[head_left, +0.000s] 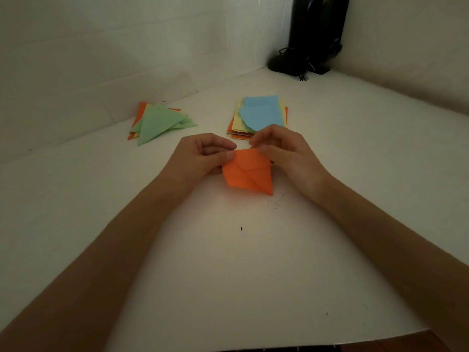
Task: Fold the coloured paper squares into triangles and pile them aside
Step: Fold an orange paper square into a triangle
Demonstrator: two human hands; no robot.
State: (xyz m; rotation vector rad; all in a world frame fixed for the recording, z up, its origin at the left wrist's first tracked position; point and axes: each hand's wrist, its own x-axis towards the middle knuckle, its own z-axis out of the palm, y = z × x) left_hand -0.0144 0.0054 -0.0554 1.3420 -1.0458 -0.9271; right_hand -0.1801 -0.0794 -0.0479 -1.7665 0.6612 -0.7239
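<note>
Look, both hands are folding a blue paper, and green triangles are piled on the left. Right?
Not quite: in the head view the left hand and right hand are folding an orange paper, not blue. The green triangles are indeed piled on the left.

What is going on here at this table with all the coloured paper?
A person is folding an orange paper square on the table. The left hand pinches its left corner and the right hand pinches its top edge; it is creased but not yet a triangle. A pile of folded triangles, green on top, lies far left. A stack of paper squares, blue on top, lies behind the hands.
</note>
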